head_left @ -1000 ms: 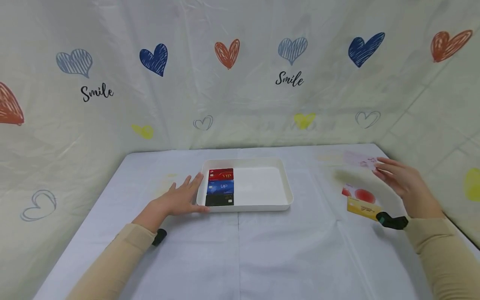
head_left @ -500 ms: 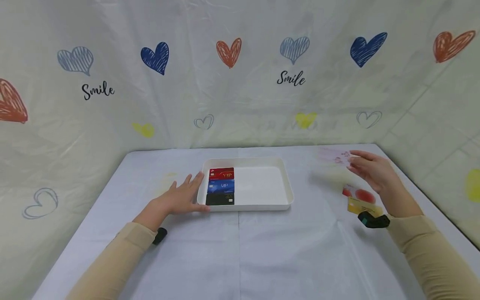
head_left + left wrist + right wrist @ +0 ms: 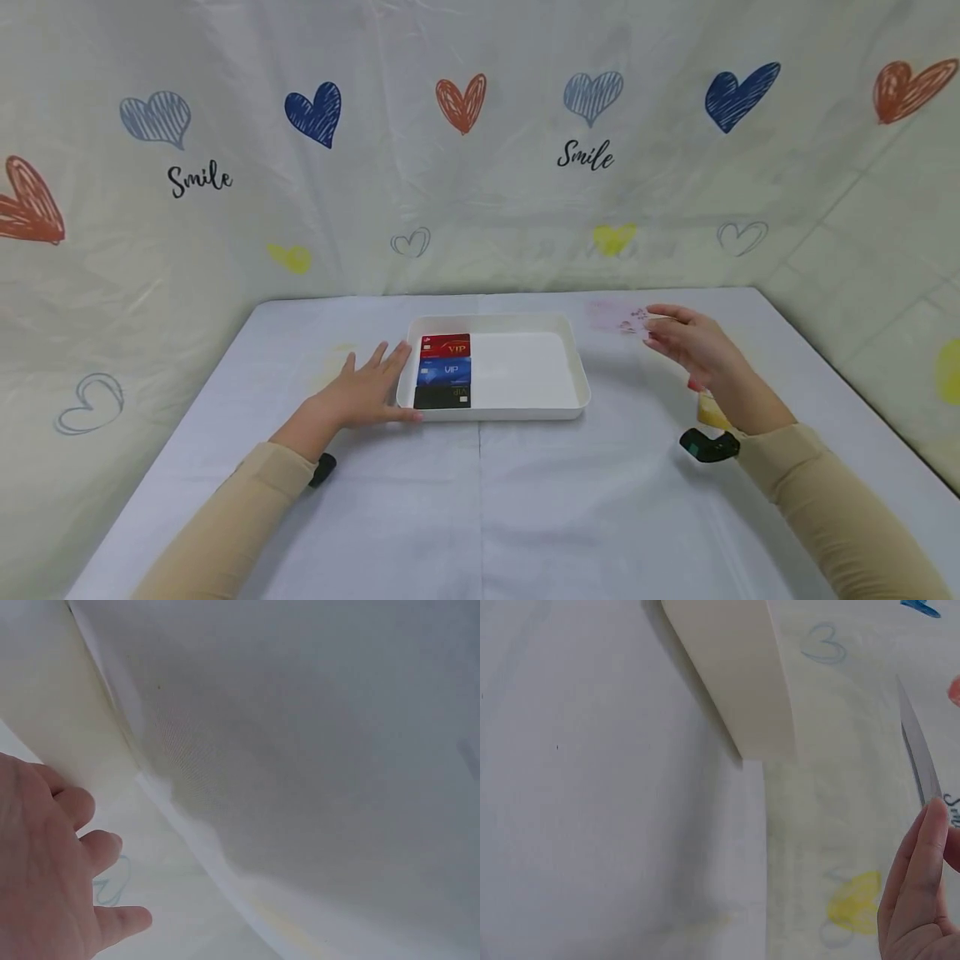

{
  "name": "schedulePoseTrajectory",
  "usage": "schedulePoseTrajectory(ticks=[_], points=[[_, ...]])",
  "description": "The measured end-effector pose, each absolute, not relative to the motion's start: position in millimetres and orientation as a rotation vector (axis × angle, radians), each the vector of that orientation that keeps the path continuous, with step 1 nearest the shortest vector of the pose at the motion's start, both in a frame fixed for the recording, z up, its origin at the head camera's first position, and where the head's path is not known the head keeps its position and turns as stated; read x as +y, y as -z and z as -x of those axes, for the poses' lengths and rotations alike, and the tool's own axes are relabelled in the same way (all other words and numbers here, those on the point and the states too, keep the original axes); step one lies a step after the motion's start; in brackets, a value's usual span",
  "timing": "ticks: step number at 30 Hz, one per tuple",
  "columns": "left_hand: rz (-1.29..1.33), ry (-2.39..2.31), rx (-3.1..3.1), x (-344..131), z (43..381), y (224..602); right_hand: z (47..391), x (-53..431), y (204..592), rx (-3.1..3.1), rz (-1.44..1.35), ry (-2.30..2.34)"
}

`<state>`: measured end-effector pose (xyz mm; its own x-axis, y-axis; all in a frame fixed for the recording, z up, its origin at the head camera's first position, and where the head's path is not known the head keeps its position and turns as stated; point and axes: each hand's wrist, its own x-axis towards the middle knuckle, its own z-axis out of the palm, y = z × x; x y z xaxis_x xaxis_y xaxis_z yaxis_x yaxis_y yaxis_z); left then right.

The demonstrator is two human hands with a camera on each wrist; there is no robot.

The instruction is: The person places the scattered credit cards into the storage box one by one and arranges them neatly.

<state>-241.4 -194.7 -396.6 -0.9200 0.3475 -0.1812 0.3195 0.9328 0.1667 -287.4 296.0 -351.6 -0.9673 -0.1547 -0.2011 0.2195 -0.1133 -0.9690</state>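
My right hand [image 3: 693, 348] pinches a pale pink card with small flower prints [image 3: 611, 316] above the table, right of the white tray [image 3: 517, 414]. In the right wrist view the card [image 3: 921, 746] shows nearly edge-on between thumb and fingers. With fingers spread, my left hand [image 3: 366, 397] rests against the tray's left rim. Inside the tray, along its left side, a red VIP card [image 3: 446, 343], a blue VIP card [image 3: 442, 370] and a black card [image 3: 442, 397] lie in a column. The left wrist view has only part of the left hand [image 3: 52, 862] and cloth.
A yellow card [image 3: 709, 412] lies on the white tablecloth [image 3: 540, 508], partly hidden by the right wrist. Just behind it, a sliver of a red-and-white card [image 3: 694, 384] shows. A curtain printed with hearts [image 3: 480, 192] hangs behind the table.
My right hand has carried the pink card leftward toward the tray, and its arm now covers more of the yellow and red-and-white cards. The left hand keeps its place at the tray.
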Motion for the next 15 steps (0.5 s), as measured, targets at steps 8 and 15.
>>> schedulePoseTrajectory(ticks=[8,15], points=[[-0.522,-0.154,2.911,-194,242,394,292,262,358,1.975,0.043,2.092],[-0.532,-0.168,2.9,-194,241,395,291,241,365,1.956,0.115,2.074]])
